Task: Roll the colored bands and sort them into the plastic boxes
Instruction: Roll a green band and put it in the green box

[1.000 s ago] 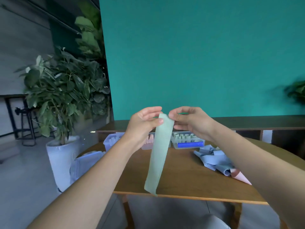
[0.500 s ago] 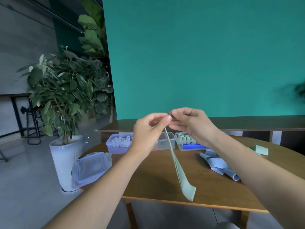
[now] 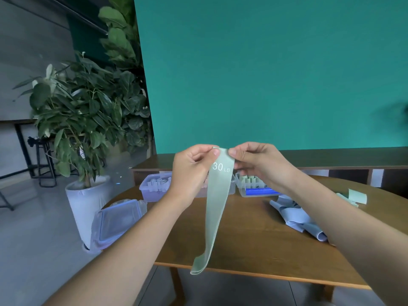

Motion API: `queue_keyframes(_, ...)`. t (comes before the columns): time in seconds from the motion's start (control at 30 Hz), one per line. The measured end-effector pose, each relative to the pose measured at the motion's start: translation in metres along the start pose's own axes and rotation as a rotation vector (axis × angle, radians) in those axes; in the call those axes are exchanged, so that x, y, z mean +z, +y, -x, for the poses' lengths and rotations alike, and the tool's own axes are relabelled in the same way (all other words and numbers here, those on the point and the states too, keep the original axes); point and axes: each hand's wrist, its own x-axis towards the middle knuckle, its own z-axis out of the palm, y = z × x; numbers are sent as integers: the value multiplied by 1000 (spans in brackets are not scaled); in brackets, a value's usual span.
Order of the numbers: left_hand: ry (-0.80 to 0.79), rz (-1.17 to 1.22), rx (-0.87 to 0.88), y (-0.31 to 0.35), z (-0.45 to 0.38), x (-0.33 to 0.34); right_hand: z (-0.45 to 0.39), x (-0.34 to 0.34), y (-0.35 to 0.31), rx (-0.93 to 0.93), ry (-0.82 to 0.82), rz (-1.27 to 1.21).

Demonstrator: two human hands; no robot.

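Nearest the camera, 2 bare forearms reach forward over the desk [image 3: 254, 246]. The left hand [image 3: 192, 171] and right hand [image 3: 258, 164] meet above it, each grip pinching a top corner of 1 pale green band [image 3: 215, 208] between thumb and fingertips. The band is clear of the desk and hangs flat, face toward the camera, with "30 LB" printed near its top; its lower end curls just past the desk's near edge. Judgement: holding both top corners level lets the band hang straight, so the roll can start square from the upper edge.

On the desk to the right lies a heap of blue bands [image 3: 298, 219], unrolled, presumably awaiting the same treatment. A small green piece [image 3: 357, 196] lies near the right edge. At the left edge rests a clear lid [image 3: 117, 221], set aside to keep a box open.

Further back stand the plastic boxes [image 3: 154, 188], in a row, holding rolled bands; the right box [image 3: 254, 186] shows green rolls, the probable destination.

Beyond are a potted plant [image 3: 86, 120] and a teal wall [image 3: 265, 74].
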Motion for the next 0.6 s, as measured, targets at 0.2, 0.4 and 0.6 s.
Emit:
queue_keyframes(0.2,-21,-116,-76,-55,-8,-10,-22,0,41,83,8,66)
queue_keyframes(0.4,-31,-256,-241,-134,-15,-8,-54,-11,124,148,38,173)
queue_keyframes(0.6,-55,-399,-300,-204,-34,-8,-87,-25,194,210,69,213)
